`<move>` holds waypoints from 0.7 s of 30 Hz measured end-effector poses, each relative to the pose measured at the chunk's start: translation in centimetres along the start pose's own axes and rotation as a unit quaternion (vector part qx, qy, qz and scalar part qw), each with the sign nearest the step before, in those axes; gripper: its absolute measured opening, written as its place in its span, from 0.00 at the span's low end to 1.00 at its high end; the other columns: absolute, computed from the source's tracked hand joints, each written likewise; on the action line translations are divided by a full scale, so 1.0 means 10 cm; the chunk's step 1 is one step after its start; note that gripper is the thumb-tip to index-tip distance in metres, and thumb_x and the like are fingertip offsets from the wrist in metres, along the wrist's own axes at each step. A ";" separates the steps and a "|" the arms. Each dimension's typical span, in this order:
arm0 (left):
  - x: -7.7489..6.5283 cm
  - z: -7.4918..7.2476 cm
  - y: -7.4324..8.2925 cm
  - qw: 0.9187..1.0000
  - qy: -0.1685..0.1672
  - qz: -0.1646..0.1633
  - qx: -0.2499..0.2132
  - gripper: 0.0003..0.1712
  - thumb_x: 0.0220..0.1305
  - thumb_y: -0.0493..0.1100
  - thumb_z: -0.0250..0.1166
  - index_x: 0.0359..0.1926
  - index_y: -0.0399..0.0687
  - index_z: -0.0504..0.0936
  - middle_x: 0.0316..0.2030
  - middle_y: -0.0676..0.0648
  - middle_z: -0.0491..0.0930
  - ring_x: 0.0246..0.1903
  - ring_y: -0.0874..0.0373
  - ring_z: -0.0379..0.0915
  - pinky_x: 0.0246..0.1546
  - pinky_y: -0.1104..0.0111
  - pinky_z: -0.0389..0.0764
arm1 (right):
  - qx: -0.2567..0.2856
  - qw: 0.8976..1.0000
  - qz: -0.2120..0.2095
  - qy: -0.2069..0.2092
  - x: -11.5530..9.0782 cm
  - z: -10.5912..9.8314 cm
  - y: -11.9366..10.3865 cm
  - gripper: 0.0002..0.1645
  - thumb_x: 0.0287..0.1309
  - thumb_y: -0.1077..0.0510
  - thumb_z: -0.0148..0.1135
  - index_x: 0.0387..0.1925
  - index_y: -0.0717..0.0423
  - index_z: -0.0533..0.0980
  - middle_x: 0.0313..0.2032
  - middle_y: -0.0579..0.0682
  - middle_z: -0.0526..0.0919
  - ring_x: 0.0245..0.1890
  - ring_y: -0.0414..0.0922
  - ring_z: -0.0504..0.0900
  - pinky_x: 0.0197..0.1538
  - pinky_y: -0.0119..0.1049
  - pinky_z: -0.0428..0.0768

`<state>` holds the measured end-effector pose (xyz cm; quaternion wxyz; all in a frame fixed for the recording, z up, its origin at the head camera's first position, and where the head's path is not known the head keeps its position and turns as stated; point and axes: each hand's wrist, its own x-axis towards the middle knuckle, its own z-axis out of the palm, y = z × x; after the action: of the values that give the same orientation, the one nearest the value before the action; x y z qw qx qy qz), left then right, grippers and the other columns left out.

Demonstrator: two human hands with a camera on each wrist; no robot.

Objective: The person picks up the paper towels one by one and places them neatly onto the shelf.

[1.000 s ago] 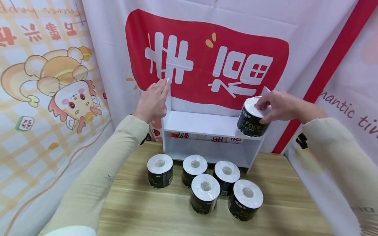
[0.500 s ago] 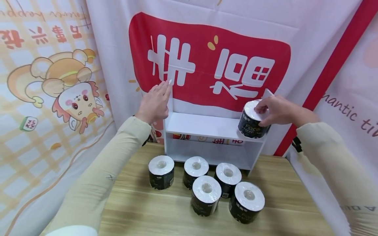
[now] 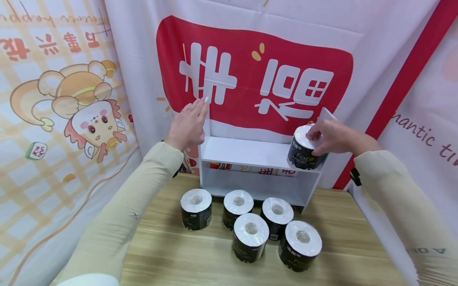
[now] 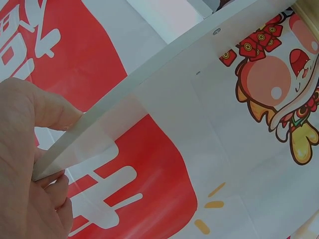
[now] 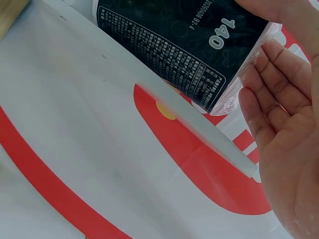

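Observation:
My right hand (image 3: 334,137) grips a toilet paper roll (image 3: 300,153) in black printed wrap, thumb on its side and fingers at the top by the core. That roll is upright at the right end of the white shelf unit's upper board (image 3: 247,152), close to the right side panel (image 5: 199,127). In the right wrist view, the fingers lie along the plastic-covered end. My left hand (image 3: 187,126) pinches the top of the left side panel (image 4: 134,82), its thumb on one face and fingers on the other.
Several more upright rolls stand on the wooden table (image 3: 171,254) before the shelf unit: one roll (image 3: 196,210) apart at left, the others grouped toward the right, the nearest roll (image 3: 300,246) at front right. Printed cloth (image 3: 136,24) hangs behind and at both sides.
The right hand and its roll have lowered slightly toward the upper board. The left hand stays on the side panel. The head view has shifted a little.

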<state>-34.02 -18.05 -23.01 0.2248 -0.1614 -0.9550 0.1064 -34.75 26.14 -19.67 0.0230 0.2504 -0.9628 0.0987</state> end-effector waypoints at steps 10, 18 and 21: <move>0.00 0.00 0.03 1.000 0.004 0.003 0.006 0.60 0.60 0.48 0.75 0.84 0.40 0.50 0.84 0.39 0.51 0.84 0.41 0.47 0.83 0.53 0.58 | -0.009 1.000 0.007 0.000 0.02 0.07 0.05 0.37 0.45 0.55 0.87 0.59 0.56 0.84 0.53 0.59 0.84 0.54 0.57 0.79 0.51 0.58 0.90; -0.01 0.00 0.03 1.000 0.004 0.001 0.009 0.59 0.61 0.48 0.74 0.84 0.40 0.50 0.84 0.38 0.51 0.84 0.40 0.47 0.83 0.52 0.58 | -0.011 1.000 0.014 -0.011 0.04 0.04 0.05 0.38 0.46 0.56 0.86 0.61 0.58 0.82 0.54 0.61 0.84 0.54 0.59 0.79 0.52 0.61 0.89; -0.02 0.00 0.02 1.000 0.005 -0.001 0.009 0.59 0.61 0.48 0.74 0.84 0.40 0.50 0.84 0.38 0.51 0.84 0.40 0.47 0.83 0.53 0.58 | -0.021 1.000 0.016 -0.018 0.07 0.03 0.03 0.38 0.47 0.56 0.86 0.61 0.57 0.82 0.54 0.61 0.84 0.54 0.59 0.79 0.53 0.61 0.89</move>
<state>-33.83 -17.90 -23.14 0.2312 -0.1585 -0.9531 0.1140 -35.52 25.98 -19.98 0.0090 0.2365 -0.9687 0.0747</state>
